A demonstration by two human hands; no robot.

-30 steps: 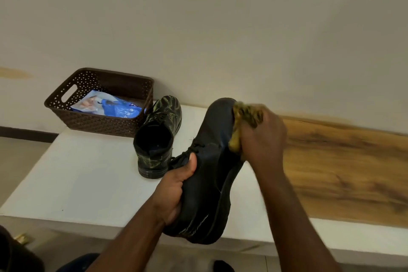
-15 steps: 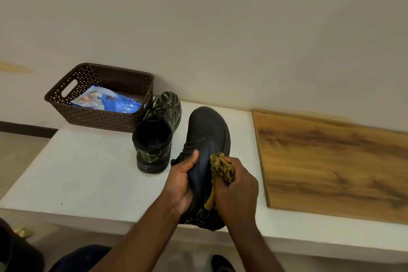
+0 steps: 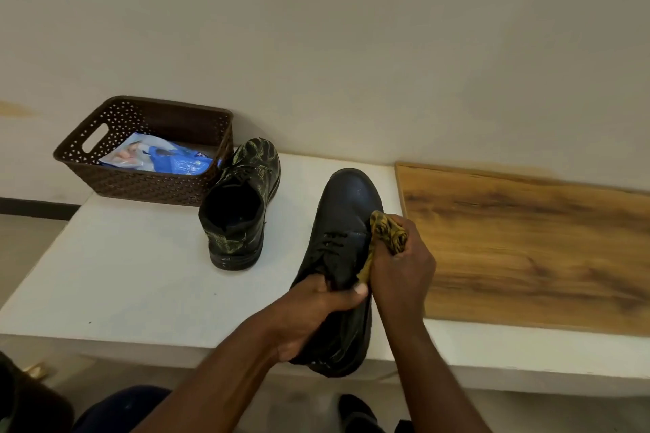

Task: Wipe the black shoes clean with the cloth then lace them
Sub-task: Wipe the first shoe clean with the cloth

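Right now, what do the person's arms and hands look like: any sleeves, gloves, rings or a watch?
Both forearms are bare up to the frame edge, no sleeves showing. The left hand and right hand wear no gloves; no ring, watch or wristband is visible.

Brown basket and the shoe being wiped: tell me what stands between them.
Head view: the other shoe stands between the basket and the wiped shoe, beside the basket.

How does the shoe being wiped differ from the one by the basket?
The held shoe is plain black; the shoe by the basket shows greenish-yellow streaks on its black surface. The held shoe is gripped by the left hand while the right hand presses a yellow cloth to its side; the other stands untouched on the white table. Both are ankle-high with toes toward the wall.
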